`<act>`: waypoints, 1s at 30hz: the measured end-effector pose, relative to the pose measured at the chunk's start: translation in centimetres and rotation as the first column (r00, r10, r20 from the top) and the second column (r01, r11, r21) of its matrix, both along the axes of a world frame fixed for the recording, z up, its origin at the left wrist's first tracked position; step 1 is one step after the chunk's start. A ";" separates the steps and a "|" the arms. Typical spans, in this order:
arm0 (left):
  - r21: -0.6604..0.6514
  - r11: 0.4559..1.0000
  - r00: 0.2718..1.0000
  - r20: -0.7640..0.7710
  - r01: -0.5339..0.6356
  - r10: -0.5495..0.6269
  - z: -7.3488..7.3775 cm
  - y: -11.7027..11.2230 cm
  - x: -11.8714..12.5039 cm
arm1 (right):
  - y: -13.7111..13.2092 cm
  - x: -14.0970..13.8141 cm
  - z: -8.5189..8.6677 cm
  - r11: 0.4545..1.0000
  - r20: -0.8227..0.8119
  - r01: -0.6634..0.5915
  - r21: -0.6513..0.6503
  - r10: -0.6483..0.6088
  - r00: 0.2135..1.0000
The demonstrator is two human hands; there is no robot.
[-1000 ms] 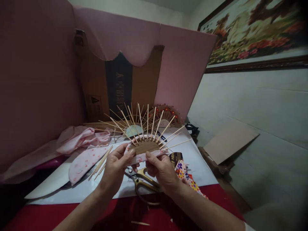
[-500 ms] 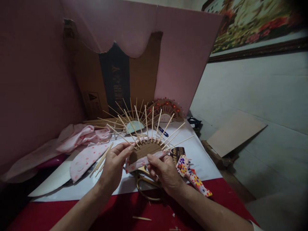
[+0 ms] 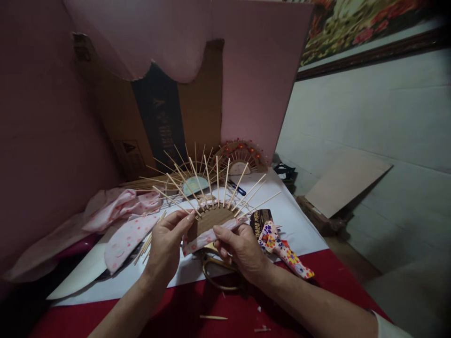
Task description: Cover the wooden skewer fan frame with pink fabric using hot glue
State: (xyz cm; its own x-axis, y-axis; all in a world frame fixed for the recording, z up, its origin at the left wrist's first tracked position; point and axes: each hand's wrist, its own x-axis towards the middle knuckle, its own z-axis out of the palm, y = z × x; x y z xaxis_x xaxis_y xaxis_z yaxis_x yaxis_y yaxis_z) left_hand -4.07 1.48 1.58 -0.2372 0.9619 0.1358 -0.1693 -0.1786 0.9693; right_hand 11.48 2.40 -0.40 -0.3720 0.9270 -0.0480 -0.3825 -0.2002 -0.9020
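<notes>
Both hands hold up a half-round cardboard piece [image 3: 213, 218] with several bamboo skewers [image 3: 217, 180] fanning out of its curved edge. My left hand [image 3: 167, 245] pinches its left corner with thumb and fingers. My right hand [image 3: 240, 251] grips the lower right edge, where a strip of pink dotted fabric [image 3: 202, 239] is folded along the straight side. Gold-handled scissors [image 3: 218, 272] lie on the table right under my hands.
Pink dotted fabric pieces [image 3: 125, 237] and loose skewers [image 3: 148, 239] lie at left on white paper [image 3: 292, 225]. A flowered glue gun [image 3: 285, 253] lies at right. Two finished fans [image 3: 241, 157] stand at the back before a pink-covered cardboard screen [image 3: 169, 117]. The red tablecloth [image 3: 197, 314] carries one stray stick [image 3: 213, 318].
The view has dipped and shifted slightly. The skewer piece tilted a little in my hands and the fabric strip now hangs lower along its straight edge. Both grips stay.
</notes>
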 end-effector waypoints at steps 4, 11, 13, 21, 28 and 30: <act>0.003 1.000 1.000 0.005 0.000 0.000 0.2 -0.1 0.1 | 0.0 0.0 -0.1 0.999 -0.014 0.002 0.038 -0.001 1.000; 0.023 1.000 1.000 0.005 -0.002 0.002 0.4 -0.1 0.3 | 0.1 0.0 0.0 1.000 -0.024 -0.005 0.009 0.006 1.000; 0.028 1.000 1.000 0.003 0.001 -0.001 0.4 -0.1 0.3 | 0.0 -0.1 0.0 1.000 -0.033 -0.002 0.022 0.002 0.999; -0.021 0.998 0.995 0.087 0.053 -0.051 1.2 -0.6 0.9 | 0.2 -0.1 0.2 0.998 -0.192 0.045 -0.048 -0.053 0.980; -0.050 0.957 0.958 0.027 0.287 -0.286 0.7 -0.8 1.1 | 0.6 0.3 0.3 0.991 -0.228 0.118 -0.060 -0.129 0.965; -0.053 0.947 0.949 0.010 0.316 -0.316 0.6 -0.9 1.2 | 0.6 0.3 0.2 0.991 -0.231 0.119 -0.054 -0.128 0.965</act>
